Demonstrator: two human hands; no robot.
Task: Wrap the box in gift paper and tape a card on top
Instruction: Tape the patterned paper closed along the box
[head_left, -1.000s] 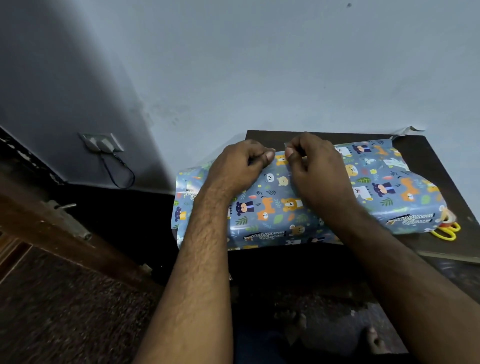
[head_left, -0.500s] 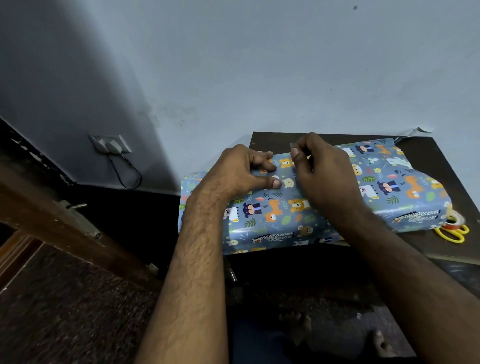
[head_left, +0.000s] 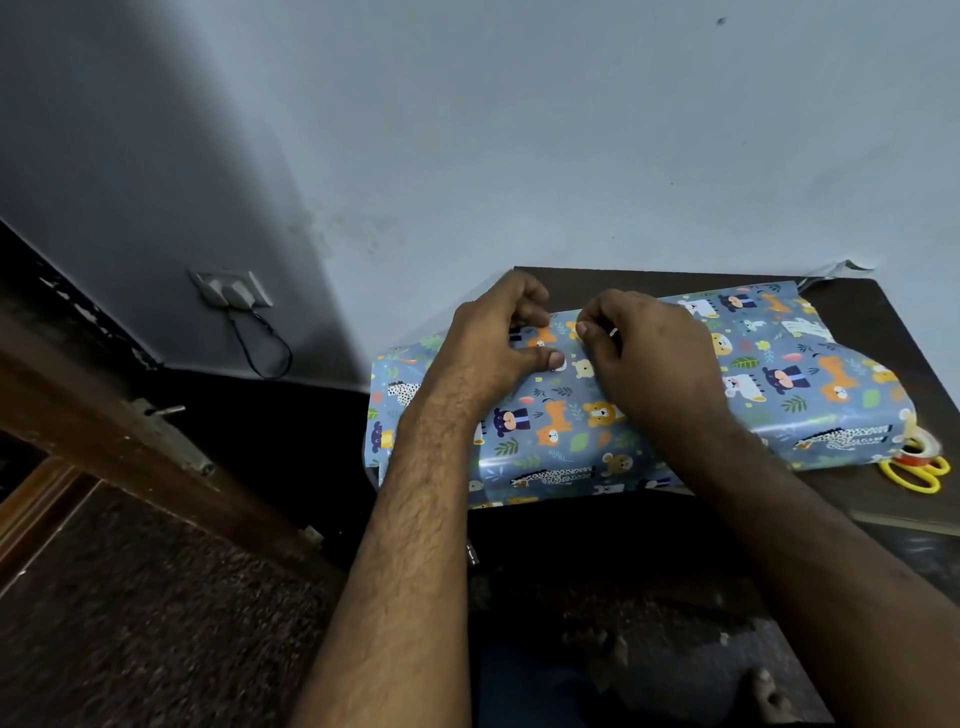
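Blue animal-print gift paper (head_left: 675, 410) covers the box on the desk (head_left: 883, 322); left hand (head_left: 488, 358) and right hand (head_left: 649, 358) pinch its far seam. Hold it taut before taping.

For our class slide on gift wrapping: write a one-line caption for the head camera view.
Both hands, left and right, pinch the gift paper along the wrapped box's top edge; tape and scissors lie nearby.

Dark bench (head_left: 883, 312) is sitting against wall, carrying my paper-covered box (head_left: 675, 415); tape roll (head_left: 922, 449) and yellow scissors (head_left: 917, 475) are lying at its right end.
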